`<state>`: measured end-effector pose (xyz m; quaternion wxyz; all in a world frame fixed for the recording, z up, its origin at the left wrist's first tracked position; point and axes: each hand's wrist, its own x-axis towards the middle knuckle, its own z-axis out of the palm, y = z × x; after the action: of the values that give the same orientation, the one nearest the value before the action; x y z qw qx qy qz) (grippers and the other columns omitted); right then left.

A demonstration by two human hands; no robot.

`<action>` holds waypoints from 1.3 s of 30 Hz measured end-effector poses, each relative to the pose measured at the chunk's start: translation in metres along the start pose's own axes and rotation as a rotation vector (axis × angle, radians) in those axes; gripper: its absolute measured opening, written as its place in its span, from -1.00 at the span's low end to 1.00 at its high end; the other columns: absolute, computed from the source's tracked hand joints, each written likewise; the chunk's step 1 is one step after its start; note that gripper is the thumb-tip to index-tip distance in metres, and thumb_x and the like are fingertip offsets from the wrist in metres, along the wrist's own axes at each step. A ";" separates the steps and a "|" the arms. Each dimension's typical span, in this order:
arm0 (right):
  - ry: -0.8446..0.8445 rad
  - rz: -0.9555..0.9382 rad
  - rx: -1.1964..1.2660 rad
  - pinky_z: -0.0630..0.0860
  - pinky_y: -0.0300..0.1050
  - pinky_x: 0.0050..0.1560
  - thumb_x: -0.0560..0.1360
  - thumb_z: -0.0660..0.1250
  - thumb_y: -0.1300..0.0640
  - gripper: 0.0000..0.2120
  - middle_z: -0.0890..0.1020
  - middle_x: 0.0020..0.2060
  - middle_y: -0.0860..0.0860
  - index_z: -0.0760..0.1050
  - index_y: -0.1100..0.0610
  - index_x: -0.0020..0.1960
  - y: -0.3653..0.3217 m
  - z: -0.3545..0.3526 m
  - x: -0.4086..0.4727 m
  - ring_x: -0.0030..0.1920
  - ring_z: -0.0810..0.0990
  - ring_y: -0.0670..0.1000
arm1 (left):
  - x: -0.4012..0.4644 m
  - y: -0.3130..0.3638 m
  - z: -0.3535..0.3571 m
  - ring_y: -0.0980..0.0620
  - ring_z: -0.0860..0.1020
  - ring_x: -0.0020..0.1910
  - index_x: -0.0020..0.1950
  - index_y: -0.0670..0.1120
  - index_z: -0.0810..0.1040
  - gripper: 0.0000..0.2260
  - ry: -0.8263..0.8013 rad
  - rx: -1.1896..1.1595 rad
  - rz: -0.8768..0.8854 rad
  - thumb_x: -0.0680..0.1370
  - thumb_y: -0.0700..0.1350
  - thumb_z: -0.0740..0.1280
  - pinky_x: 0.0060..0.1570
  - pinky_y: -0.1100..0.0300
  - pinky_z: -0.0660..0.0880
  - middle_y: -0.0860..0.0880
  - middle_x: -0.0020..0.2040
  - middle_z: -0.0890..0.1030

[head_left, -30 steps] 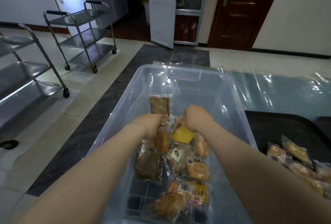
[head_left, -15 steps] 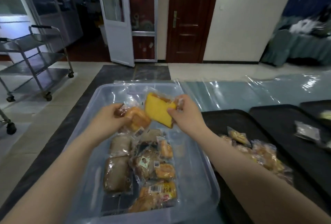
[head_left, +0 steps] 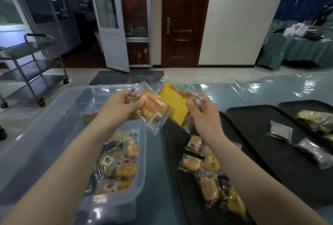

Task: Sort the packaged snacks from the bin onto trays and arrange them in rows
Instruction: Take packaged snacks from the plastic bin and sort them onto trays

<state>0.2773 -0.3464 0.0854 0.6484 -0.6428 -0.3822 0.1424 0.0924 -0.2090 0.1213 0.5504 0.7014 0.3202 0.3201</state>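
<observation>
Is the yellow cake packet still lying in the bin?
No, the right hand holds the yellow cake packet up above the nearest black tray.

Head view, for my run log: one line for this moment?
left hand: holds bun pack | right hand: holds yellow cake pack | place: between bin and tray

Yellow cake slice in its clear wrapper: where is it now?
Head view, centre: the yellow cake slice is held up in the right hand, beside the left hand's pastry packet.
</observation>
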 end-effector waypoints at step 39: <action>0.202 0.311 -0.027 0.58 -0.05 -0.01 0.51 0.34 0.21 -0.76 0.66 -0.02 -0.07 0.55 -0.09 0.10 0.218 -0.511 0.031 0.01 0.64 -0.05 | 0.037 -0.064 0.533 0.19 0.42 0.24 0.41 0.12 0.30 -0.51 -0.172 0.513 0.111 0.52 -0.07 0.36 0.19 0.26 0.33 0.18 0.34 0.43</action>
<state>0.7112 -0.6668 -0.0500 0.6449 -0.7138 -0.2131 0.1708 0.5357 -0.4694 -0.0387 0.3616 0.8591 0.3038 0.1974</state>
